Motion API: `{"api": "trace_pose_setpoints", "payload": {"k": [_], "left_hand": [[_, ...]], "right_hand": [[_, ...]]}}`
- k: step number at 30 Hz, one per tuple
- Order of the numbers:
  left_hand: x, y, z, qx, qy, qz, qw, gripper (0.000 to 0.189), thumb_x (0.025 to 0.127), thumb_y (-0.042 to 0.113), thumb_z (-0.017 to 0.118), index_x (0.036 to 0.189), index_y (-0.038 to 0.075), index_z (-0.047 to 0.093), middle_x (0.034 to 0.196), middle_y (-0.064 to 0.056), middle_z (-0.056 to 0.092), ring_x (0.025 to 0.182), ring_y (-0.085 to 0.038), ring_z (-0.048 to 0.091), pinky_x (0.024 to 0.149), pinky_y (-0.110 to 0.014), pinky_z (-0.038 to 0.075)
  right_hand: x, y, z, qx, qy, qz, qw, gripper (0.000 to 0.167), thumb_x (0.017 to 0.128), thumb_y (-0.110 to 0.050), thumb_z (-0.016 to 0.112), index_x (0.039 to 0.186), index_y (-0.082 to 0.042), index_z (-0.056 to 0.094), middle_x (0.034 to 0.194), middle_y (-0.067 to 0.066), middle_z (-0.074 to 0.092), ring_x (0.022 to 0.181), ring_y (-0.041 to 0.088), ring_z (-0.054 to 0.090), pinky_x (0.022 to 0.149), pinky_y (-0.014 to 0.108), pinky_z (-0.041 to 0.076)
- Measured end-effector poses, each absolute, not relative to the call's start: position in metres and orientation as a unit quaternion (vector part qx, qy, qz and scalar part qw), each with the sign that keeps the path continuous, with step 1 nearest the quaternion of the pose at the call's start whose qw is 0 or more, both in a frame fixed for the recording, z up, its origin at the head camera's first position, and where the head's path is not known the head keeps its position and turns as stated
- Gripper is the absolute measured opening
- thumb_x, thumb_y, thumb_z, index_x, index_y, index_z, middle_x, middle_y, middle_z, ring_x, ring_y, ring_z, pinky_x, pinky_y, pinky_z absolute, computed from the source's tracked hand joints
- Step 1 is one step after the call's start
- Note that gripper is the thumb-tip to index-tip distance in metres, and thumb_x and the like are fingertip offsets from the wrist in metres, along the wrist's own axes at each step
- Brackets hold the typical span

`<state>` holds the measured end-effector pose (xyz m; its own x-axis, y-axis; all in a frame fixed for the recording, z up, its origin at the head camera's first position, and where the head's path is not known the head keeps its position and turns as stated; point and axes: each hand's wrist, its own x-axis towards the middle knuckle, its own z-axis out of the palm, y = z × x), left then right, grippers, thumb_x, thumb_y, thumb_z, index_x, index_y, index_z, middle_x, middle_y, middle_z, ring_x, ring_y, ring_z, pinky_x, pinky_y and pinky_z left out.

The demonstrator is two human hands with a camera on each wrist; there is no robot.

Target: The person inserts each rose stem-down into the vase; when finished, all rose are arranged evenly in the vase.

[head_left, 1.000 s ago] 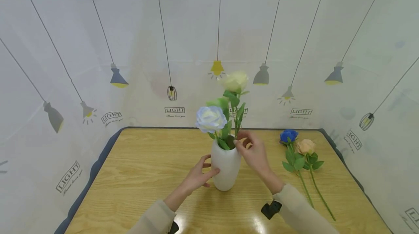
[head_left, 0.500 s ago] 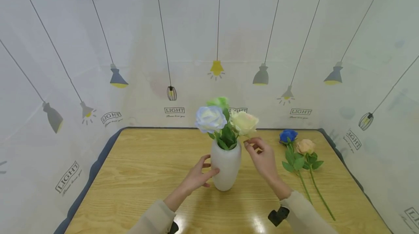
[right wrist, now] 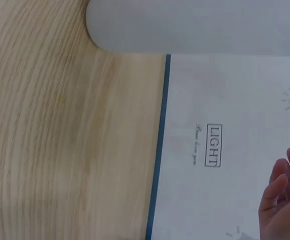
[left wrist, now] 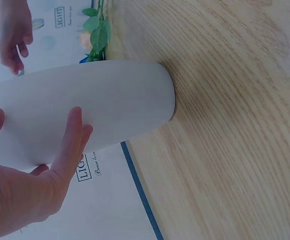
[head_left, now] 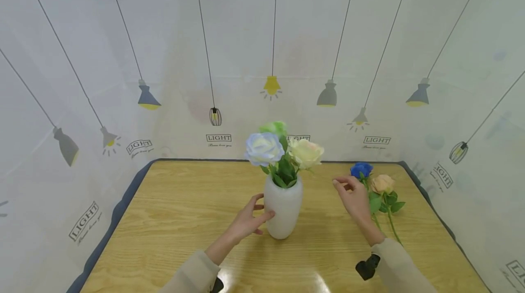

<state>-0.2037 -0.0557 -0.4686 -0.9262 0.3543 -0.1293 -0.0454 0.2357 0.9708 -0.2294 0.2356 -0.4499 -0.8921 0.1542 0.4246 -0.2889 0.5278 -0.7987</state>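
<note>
A white vase (head_left: 282,208) stands upright on the wooden table, holding a pale blue-white rose (head_left: 265,149), a cream rose (head_left: 305,153) and a green flower (head_left: 273,127). My left hand (head_left: 244,221) holds the vase by its left side, thumb across the front; the left wrist view shows this hand (left wrist: 40,185) against the smooth vase wall (left wrist: 120,100). To the right of the vase hovers my right hand (head_left: 353,197), fingers loosely bent and nothing in them. Behind it lie a dark blue rose (head_left: 361,169) and a peach rose (head_left: 383,184), the blue one's stem partly hidden.
A pale curtain (head_left: 176,115) printed with hanging lamps encloses the back and sides of the table (head_left: 176,206). The table's dark edging (head_left: 135,183) runs along the curtain. In the right wrist view, the vase's base (right wrist: 115,30) stands at the top.
My right hand has let go of the cream rose and moved right, towards the lying roses. The cream rose has sunk lower and leans right in the vase. My left hand stays put.
</note>
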Motion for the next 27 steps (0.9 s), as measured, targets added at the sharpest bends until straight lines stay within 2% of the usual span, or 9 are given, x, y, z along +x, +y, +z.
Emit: {"api": "trace_pose_setpoints", "payload": {"k": [4,8,17,20,27], "left_hand": [[-0.204,-0.056,-0.468,0.1,0.769,0.61,0.164,0.075,0.082,0.042,0.06,0.138,0.009,0.023,0.126,-0.024,0.038,0.098,-0.035,0.051,0.061,-0.039,0.051],[-0.204,-0.056,-0.467,0.098,0.768,0.612,0.163,0.074,0.082,0.042,0.06,0.138,0.009,0.023,0.127,-0.024,0.038,0.099,-0.035,0.05,0.06,-0.037,0.051],[-0.205,-0.056,-0.469,0.096,0.77,0.609,0.164,0.076,0.081,0.043,0.06,0.138,0.009,0.024,0.126,-0.024,0.038,0.099,-0.035,0.05,0.059,-0.036,0.051],[-0.205,-0.056,-0.469,0.095,0.77,0.609,0.164,0.075,0.081,0.043,0.061,0.138,0.009,0.024,0.126,-0.024,0.038,0.099,-0.035,0.05,0.06,-0.036,0.051],[-0.205,-0.056,-0.469,0.093,0.77,0.61,0.166,0.076,0.081,0.044,0.061,0.138,0.009,0.024,0.126,-0.023,0.039,0.099,-0.035,0.05,0.06,-0.037,0.051]], "right_hand": [[-0.232,0.254,-0.465,0.026,-0.84,0.5,0.21,0.023,0.087,-0.02,0.059,0.095,0.002,0.063,0.088,0.013,0.059,0.063,0.017,0.05,0.052,0.024,0.046],[-0.235,0.272,-0.481,0.013,-0.837,0.511,0.193,0.026,0.087,-0.025,0.058,0.096,-0.001,0.063,0.086,0.011,0.059,0.063,0.019,0.05,0.051,0.027,0.044],[-0.231,0.298,-0.495,-0.072,-0.878,0.455,0.132,0.03,0.09,-0.021,0.053,0.105,0.004,0.059,0.097,0.018,0.057,0.074,0.018,0.053,0.057,0.025,0.044],[-0.233,0.307,-0.501,-0.093,-0.881,0.448,0.119,0.032,0.09,-0.023,0.052,0.107,0.004,0.058,0.1,0.018,0.055,0.08,0.024,0.054,0.06,0.025,0.045],[-0.226,0.321,-0.511,-0.12,-0.876,0.458,0.092,0.036,0.092,-0.022,0.048,0.113,0.007,0.051,0.106,0.022,0.05,0.086,0.027,0.051,0.065,0.027,0.044]]}}
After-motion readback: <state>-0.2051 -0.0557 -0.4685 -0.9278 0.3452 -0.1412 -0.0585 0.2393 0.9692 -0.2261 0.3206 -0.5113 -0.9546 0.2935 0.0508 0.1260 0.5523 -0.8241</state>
